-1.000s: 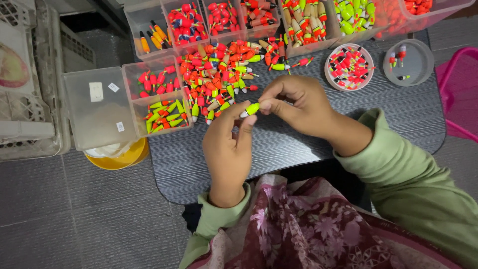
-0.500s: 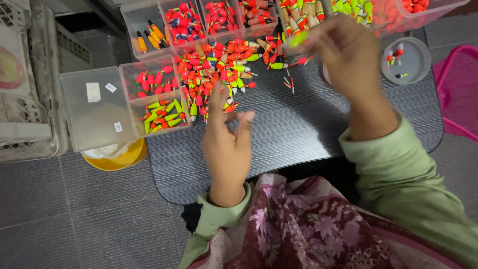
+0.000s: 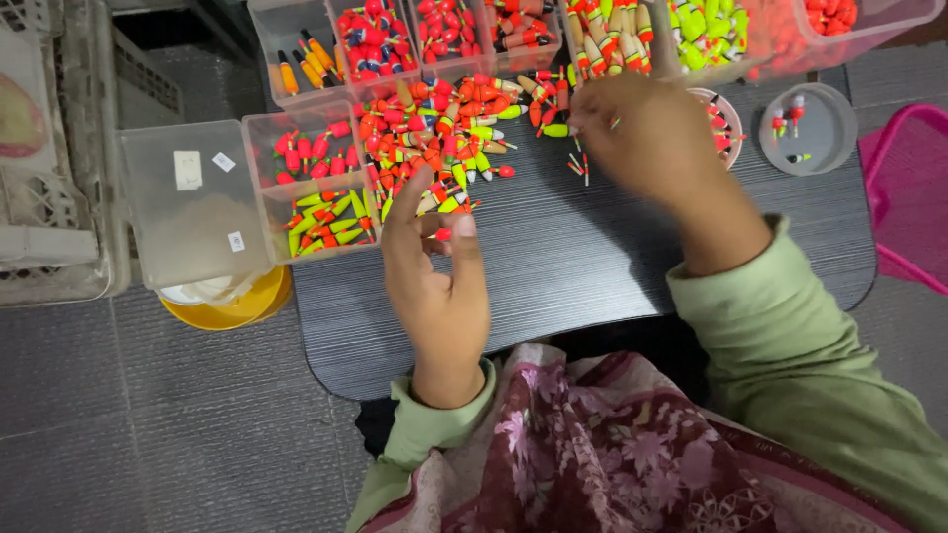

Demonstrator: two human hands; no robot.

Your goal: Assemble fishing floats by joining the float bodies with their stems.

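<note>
- Seated at a low dark table (image 3: pixel 592 257), we work with both hands over a spread of small fishing floats (image 3: pixel 434 138), red, orange, yellow and green, heaped on the far left part of the tabletop.
- Our left hand (image 3: pixel 439 271) rests upright on the table at the near edge of the heap, fingers loosely apart; a small red float (image 3: pixel 441 234) sits between its thumb and fingers, though we cannot tell whether it is truly gripped.
- Our right hand (image 3: pixel 647 133) reaches farther out, thumb and fingertips pinched together near a thin stick-like piece; what exactly it clamps is too small to make out.
- Just beside that hand lie a few loose thin pins (image 3: pixel 578 163) on bare tabletop.
- Partly hidden behind the right hand is a round dish (image 3: pixel 726 123) of floats; a second shallow round dish (image 3: pixel 820 128) with only a few pieces stands to its right.
- Clear plastic compartment boxes (image 3: pixel 306 178) line the far and left edges, sorted by colour, with green and red floats in the nearest one.
- A yellow bowl (image 3: pixel 227 306) sits under the box's open lid, left of the table; a pink basket (image 3: pixel 908 188) stands at right.
</note>
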